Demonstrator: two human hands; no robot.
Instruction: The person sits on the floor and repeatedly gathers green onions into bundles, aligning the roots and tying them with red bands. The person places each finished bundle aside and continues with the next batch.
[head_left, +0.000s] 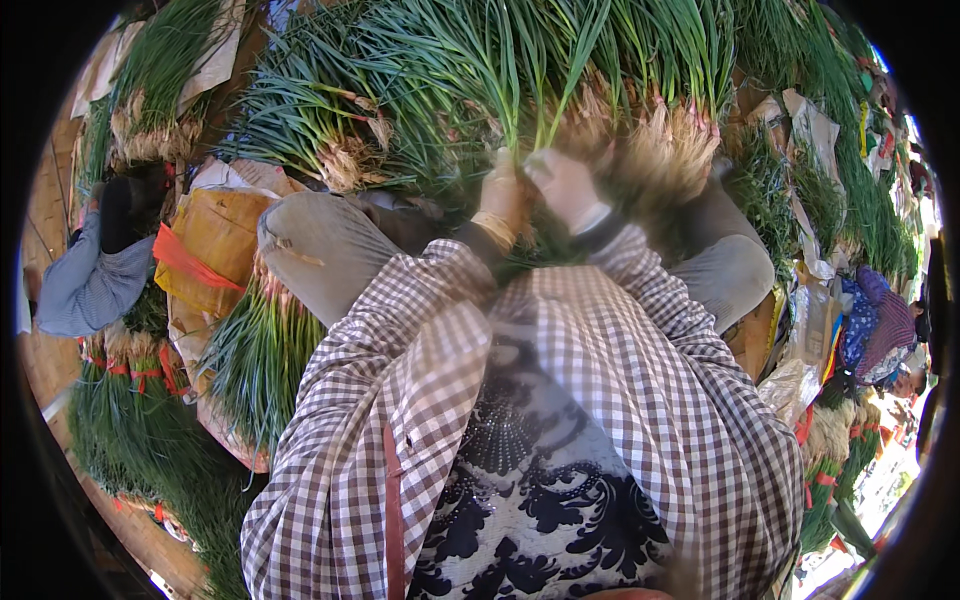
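Note:
My left hand (502, 193) is closed around the lower stems of a few green onion plants (512, 124), whose leaves point away from me. Beside it, my right hand (566, 184) is blurred, its fingers by the base of another green stem (546, 127); whether it grips that stem is unclear. Just past both hands lies a wide heap of green onions (450, 67) with pale roots. Blurred roots (671, 142) show right of my right hand.
More onions (262, 352) lie beside my knee at left, near a yellow wrapped bundle (214, 240). Bundles tied with red strips (139, 371) stand at far left. Another person (97, 262) sits at left, and a person (877, 326) is at far right.

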